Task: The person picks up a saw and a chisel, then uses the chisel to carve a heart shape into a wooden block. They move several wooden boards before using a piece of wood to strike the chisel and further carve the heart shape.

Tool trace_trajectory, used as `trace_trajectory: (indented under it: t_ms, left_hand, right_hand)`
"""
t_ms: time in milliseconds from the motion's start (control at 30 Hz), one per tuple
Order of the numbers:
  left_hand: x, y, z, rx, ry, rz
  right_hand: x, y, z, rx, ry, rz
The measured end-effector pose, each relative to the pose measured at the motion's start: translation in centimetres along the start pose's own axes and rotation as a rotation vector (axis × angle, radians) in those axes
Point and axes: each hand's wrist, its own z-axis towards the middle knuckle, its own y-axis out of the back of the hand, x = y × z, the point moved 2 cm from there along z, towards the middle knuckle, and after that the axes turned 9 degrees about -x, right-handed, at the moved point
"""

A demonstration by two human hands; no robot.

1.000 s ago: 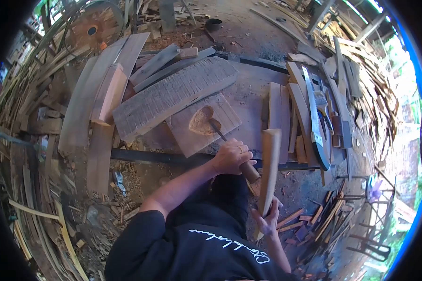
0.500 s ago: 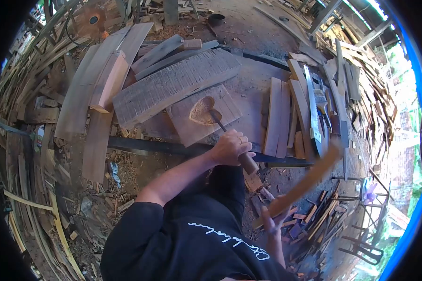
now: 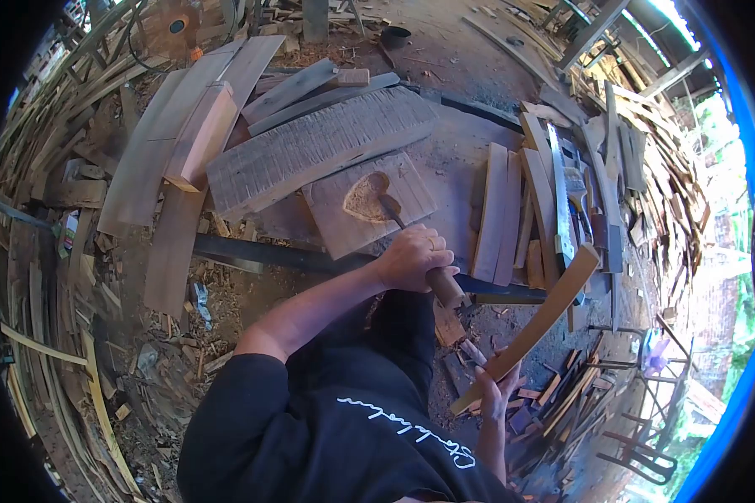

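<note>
My left hand [image 3: 413, 258] is wrapped round a chisel [image 3: 445, 287] with a wooden handle, its butt pointing down to the right. The metal blade slants into a heart-shaped hollow [image 3: 361, 199] carved in a flat wooden board [image 3: 335, 232], its tip at the hollow's right side. Lower right, my right hand [image 3: 497, 392] grips the near end of a long wooden stick [image 3: 538, 325]. The stick's free end points up and right, apart from the chisel handle. Behind the board, a thick, rough-sawn wooden block [image 3: 319, 147] lies along its far edge.
Planks [image 3: 499, 214] and a handsaw [image 3: 560, 197] lie on the right of the worktable [image 3: 457, 159]. Long boards [image 3: 155, 155] overhang its left side. Offcuts [image 3: 562, 394] and wood scraps cover the ground. A metal-framed stand [image 3: 646, 444] is at lower right.
The stick, blurred before, is now sharp, and its free end has shifted slightly left and up. My left hand and the chisel keep their place on the board. The whole view has shifted slightly.
</note>
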Motion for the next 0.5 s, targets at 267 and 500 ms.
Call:
trace_trajectory:
  t_ms: [267, 500]
  left_hand:
    - [0.0, 0.3, 0.3, -0.072, -0.047, 0.002]
    - [0.3, 0.0, 0.7, -0.055, -0.037, 0.015]
  right_hand:
    - [-2.7, 2.0, -2.9, 0.064, 0.254, -0.053]
    - [-0.8, -3.0, -1.9, 0.242, 0.17, -0.395]
